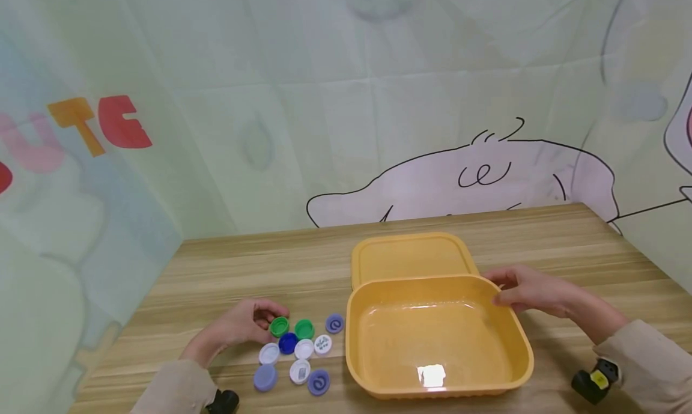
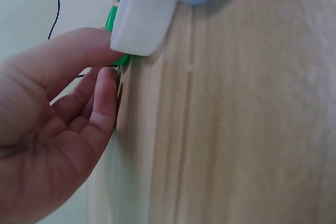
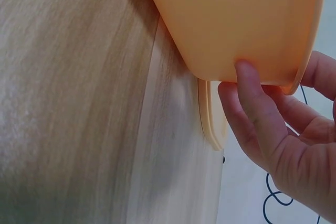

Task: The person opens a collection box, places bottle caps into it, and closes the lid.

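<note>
A cluster of round plastic bottle caps lies on the table: two green, one dark blue, and several white and purple. My left hand (image 1: pixel 240 328) is at the cluster's far left, thumb and index finger on either side of the left green bottle cap (image 1: pixel 279 326). In the left wrist view a white cap (image 2: pixel 142 24) partly hides this pinch. My right hand (image 1: pixel 532 291) grips the far right corner of the yellow plastic box (image 1: pixel 438 336), thumb over the rim and fingers against the outer wall. The box is uncovered, with nothing inside.
The yellow lid (image 1: pixel 413 258) lies flat behind the box, its near edge hidden by it. A purple cap (image 1: pixel 334 323) sits close to the box's left wall. A printed cloth backdrop (image 1: pixel 270 131) rises behind the wooden table (image 1: pixel 243 270).
</note>
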`<act>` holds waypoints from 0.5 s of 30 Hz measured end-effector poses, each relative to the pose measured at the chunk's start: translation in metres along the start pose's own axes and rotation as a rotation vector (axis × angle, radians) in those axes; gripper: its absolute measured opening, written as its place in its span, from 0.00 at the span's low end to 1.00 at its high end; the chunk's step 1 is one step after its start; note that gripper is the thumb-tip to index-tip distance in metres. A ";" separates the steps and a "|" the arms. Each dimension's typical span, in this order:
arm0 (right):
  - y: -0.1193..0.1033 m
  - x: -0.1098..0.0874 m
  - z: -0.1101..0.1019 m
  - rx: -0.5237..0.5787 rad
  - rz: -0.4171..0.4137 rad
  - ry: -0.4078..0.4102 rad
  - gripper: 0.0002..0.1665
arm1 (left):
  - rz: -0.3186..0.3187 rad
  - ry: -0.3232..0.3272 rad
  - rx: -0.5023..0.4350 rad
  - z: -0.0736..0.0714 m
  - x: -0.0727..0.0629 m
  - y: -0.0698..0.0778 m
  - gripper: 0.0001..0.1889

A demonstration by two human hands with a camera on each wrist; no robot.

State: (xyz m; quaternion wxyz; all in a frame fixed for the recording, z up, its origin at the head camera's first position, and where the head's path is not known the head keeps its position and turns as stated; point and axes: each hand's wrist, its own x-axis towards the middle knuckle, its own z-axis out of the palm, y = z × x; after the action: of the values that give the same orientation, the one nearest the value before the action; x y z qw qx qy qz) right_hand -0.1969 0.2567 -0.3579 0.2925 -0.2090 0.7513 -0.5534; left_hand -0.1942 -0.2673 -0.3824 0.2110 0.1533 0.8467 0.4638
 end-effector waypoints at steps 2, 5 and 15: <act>0.000 0.000 0.000 0.002 0.001 0.002 0.27 | 0.002 -0.006 0.001 0.000 0.000 0.000 0.26; 0.001 0.000 0.000 0.000 0.004 0.007 0.27 | -0.003 -0.006 0.006 0.000 0.001 -0.001 0.26; 0.001 0.000 0.000 0.006 -0.004 -0.001 0.26 | -0.018 0.025 0.021 0.001 0.002 -0.002 0.26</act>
State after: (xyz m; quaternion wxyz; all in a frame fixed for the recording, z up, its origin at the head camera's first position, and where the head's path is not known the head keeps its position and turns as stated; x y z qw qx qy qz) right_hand -0.1970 0.2572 -0.3588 0.2925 -0.2100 0.7490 -0.5562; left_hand -0.1953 -0.2673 -0.3849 0.2030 0.1420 0.8554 0.4549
